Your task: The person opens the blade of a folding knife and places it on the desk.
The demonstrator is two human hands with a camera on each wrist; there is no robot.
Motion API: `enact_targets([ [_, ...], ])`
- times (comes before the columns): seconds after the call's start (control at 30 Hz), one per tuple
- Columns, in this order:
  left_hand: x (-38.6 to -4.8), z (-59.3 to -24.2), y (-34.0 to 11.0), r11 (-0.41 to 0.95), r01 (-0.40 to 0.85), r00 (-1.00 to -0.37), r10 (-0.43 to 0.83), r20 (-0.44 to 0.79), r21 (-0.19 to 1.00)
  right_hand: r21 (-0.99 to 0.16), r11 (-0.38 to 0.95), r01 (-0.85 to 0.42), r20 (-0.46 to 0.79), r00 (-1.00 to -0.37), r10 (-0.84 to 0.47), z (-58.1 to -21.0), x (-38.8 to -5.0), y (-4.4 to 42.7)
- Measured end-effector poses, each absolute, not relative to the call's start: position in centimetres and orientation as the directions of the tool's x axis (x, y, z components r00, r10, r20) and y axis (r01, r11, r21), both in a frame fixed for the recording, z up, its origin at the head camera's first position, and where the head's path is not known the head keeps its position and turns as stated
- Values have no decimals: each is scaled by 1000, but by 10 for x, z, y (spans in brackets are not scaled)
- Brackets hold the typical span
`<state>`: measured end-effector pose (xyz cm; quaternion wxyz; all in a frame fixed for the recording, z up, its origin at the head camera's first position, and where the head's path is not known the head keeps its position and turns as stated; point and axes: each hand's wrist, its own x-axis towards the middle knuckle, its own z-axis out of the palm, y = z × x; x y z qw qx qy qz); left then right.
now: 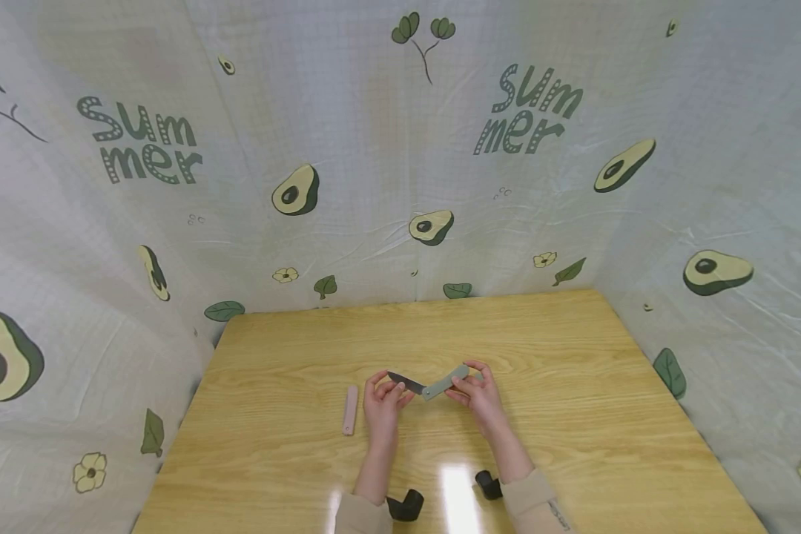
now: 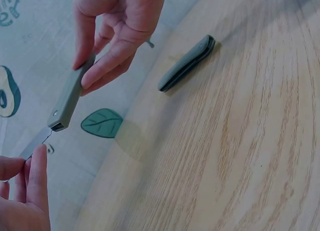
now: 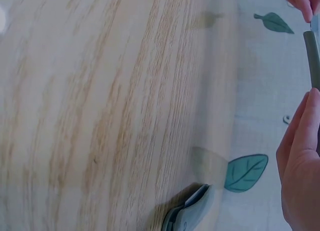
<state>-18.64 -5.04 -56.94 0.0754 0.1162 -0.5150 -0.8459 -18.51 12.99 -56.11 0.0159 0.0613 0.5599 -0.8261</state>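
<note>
A folding knife with a grey-green handle [image 1: 446, 383] is held above the table, its dark blade [image 1: 406, 382] angled out to the left. The left hand [image 1: 382, 406] pinches the blade between thumb and fingers. Around the handle are the thumb and fingers of the right hand [image 1: 482, 400]. In the left wrist view the blade meets the handle [image 2: 70, 98] at its pivot end, between the left hand [image 2: 25, 196] and the right hand [image 2: 120, 31]. The right wrist view shows the right hand [image 3: 302, 166] on the handle [image 3: 312, 58] at the edge.
A pink folded knife [image 1: 350, 409] lies on the wooden table [image 1: 274, 445] left of the left hand. Another green folded knife [image 2: 187, 63] lies on the table near the right hand, also in the right wrist view [image 3: 190, 211]. A patterned cloth [image 1: 360, 133] hangs behind and at both sides.
</note>
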Motion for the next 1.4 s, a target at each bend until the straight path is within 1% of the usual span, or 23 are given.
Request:
enact_targets([
  [0.13,-185,-569,-47,-479,14,-953,-271,-133,878,-906,-410,106,-145,-987,67,-561,-186,129],
  [0.5,-182,-571,-41,-495,69,-940,-323,-110,866,-895,-433,108,-168,-980,103,-558,-184,124],
  [0.73,-181,-569,-38,-534,68,-924,-353,-149,843,-867,-485,119,-203,-971,125,-558,-184,119],
  [1.23,-178,-569,-35,-565,105,-919,-370,-137,818,-817,-569,96,-235,-956,175,-558,-184,111],
  [1.4,-180,-571,-34,-575,103,-909,-386,-158,811,-797,-595,99,-255,-949,184,-558,-184,109],
])
